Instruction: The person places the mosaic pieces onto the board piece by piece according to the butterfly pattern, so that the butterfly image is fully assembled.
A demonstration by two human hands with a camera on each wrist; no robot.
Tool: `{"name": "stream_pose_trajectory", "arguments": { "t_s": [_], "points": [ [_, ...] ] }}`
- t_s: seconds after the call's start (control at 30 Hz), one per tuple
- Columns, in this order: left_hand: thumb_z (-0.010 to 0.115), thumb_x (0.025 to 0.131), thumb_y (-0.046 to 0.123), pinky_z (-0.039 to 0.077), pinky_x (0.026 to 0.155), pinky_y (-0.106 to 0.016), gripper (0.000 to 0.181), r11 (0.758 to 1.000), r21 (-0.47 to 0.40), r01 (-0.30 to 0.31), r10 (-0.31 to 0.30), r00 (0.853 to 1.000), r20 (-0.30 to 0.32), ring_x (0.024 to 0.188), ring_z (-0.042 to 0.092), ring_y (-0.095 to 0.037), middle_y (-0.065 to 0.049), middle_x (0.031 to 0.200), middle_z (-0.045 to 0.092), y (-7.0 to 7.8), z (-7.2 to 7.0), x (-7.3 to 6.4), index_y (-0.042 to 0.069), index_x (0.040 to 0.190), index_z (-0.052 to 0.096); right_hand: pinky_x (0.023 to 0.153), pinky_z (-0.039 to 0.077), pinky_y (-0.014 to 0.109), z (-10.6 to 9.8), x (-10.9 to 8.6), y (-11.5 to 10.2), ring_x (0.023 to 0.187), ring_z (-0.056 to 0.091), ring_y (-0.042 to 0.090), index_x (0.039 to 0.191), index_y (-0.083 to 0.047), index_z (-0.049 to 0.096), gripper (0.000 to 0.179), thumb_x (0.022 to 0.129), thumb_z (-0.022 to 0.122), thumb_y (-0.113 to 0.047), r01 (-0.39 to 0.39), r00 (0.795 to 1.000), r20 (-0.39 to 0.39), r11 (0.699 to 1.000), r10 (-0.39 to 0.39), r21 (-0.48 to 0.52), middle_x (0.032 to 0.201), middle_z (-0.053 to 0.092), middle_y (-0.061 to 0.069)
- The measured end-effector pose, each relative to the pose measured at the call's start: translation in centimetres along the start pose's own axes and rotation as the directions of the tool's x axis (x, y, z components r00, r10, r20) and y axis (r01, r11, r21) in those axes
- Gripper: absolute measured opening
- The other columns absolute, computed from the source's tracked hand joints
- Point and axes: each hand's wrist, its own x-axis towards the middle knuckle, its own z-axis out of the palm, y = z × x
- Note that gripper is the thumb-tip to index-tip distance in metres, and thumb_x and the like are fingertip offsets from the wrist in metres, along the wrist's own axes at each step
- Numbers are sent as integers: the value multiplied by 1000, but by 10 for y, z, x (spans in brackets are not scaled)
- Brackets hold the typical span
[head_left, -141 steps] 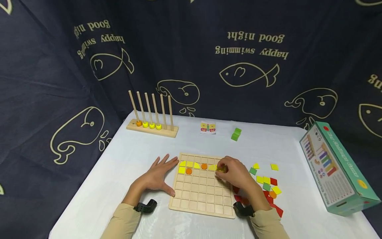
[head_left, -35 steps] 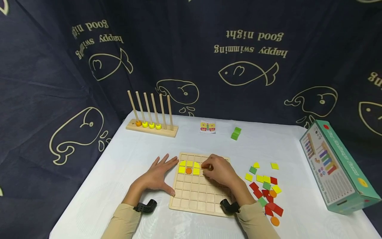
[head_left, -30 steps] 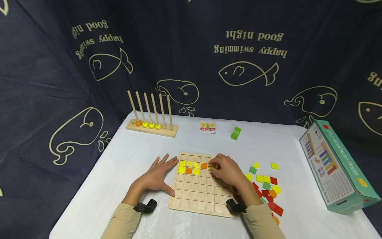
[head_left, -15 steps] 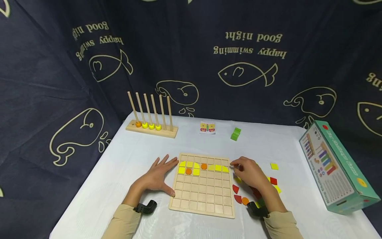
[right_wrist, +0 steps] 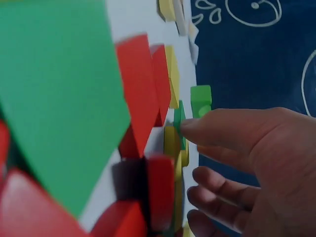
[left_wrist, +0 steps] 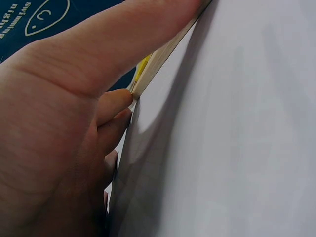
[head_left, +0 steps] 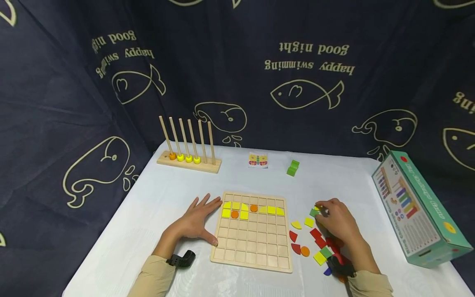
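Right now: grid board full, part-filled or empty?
Part-filled: the board bears yellow pieces and orange discs in its second and third rows from the far edge; other rows are bare.

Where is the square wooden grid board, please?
In the head view, the board is at lower centre, between the left hand and, on its right, two red quarter-circle tiles.

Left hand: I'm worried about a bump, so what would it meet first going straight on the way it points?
Most likely the board: the left hand lies at its edge, though depth leaves actual contact unclear.
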Motion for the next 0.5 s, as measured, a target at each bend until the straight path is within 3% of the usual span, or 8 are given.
{"name": "stream_pose_trajectory", "arguments": {
  "t_s": [0.3, 0.5],
  "points": [
    [75, 48, 78, -1, 113, -53, 132, 1000, 18, -1, 1, 1000, -4, 145, 4, -30, 0, 158, 21, -2, 2, 0, 15, 153, 27, 74, 51, 46, -1, -1, 7, 81, 53, 23, 116, -8, 69, 34, 84, 71, -19, 36, 997, 67, 999, -38, 19, 94, 59, 7],
    [75, 48, 78, 0, 113, -53, 132, 1000, 19, -2, 2, 1000, -7, 145, 4, -29, -1, 158, 22, -1, 2, -1, 14, 153, 28, 73, 50, 42, 0, 0, 8, 79, 53, 21, 114, -9, 70, 31, 84, 71, -18, 50, 996, 69, 999, -51, 22, 93, 60, 4]
  ]
}}
